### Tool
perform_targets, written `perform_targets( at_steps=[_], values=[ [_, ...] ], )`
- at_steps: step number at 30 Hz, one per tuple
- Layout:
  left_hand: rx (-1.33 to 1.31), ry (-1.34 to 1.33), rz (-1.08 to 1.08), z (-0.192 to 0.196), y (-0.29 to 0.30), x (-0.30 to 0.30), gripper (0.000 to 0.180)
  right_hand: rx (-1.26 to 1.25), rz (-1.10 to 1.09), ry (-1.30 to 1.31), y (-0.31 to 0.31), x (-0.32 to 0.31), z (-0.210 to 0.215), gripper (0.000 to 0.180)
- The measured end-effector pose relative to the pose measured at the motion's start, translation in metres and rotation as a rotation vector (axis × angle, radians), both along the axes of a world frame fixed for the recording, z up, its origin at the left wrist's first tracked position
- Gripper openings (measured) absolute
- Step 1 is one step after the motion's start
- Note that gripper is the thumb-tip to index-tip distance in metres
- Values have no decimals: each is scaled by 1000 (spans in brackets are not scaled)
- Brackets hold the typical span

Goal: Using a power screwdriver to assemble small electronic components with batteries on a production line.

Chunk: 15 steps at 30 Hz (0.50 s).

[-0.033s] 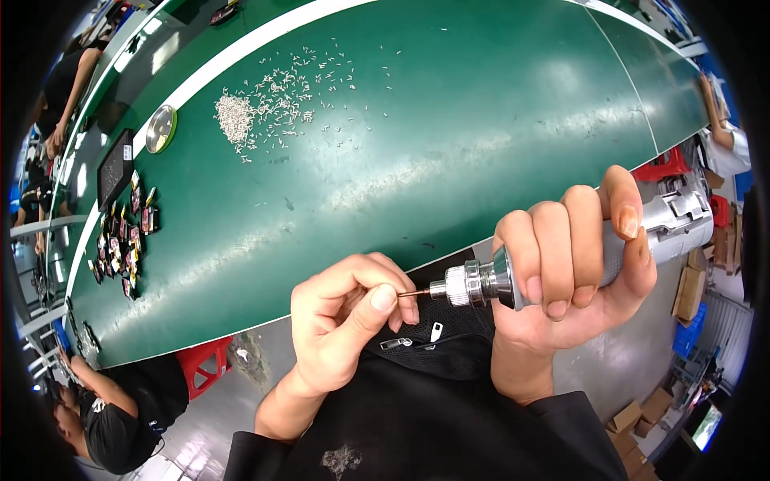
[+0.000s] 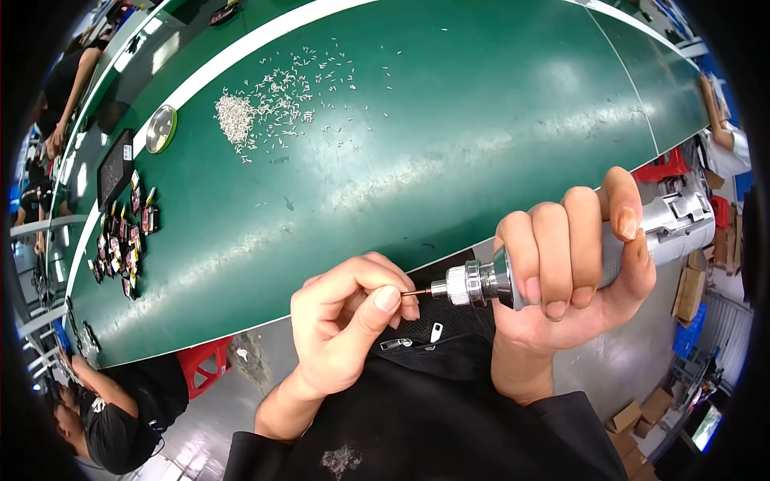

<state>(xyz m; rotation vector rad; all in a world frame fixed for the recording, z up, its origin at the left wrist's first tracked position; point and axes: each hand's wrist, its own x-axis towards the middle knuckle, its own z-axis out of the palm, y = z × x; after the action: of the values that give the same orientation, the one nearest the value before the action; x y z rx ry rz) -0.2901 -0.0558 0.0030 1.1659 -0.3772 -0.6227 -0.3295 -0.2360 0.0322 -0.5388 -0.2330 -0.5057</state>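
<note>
A silver electric screwdriver (image 2: 676, 223) lies across my right hand (image 2: 561, 268), whose fingers are wrapped round its barrel. Its knurled nose points left, and a thin dark bit (image 2: 415, 293) sticks out of it. Between thumb and fingertips my left hand (image 2: 341, 325) pinches the end of that bit; whether a small part sits at the tip is hidden by the fingers. Both hands are held in front of my body, over the near edge of the green table (image 2: 449, 192).
A heap of small silvery screws (image 2: 235, 119) spreads rightward at the back left. Left of it are a round green-rimmed dish (image 2: 161, 129), a black tray (image 2: 116, 168) and several small dark parts (image 2: 124, 240). A person (image 2: 132, 409) sits by a red stool (image 2: 204, 365) at lower left.
</note>
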Motion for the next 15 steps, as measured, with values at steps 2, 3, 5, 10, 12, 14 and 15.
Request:
perform_targets(
  at_steps=[2,3,5,10,12,14,15],
  values=[
    [115,-285,70,-4,-5,1,5,-29,-5,20,-1,1,-2,12],
    [231,-572,140,-6,-8,3,1,-34,-22,23,-1,3,-5,12],
    [236,-627,137,-9,-14,8,4,-36,-42,27,-3,4,-9,12],
    [361,-785,69,2,-7,28,22,48,-78,62,-5,13,-19,12],
    [463,-889,92,12,4,57,36,72,-88,61,-9,10,-17,12],
    [563,-955,197,22,10,96,28,107,-77,26,-12,14,-23,11],
    [592,-959,235,25,6,118,24,145,-111,111,-11,9,-24,11]
  ],
)
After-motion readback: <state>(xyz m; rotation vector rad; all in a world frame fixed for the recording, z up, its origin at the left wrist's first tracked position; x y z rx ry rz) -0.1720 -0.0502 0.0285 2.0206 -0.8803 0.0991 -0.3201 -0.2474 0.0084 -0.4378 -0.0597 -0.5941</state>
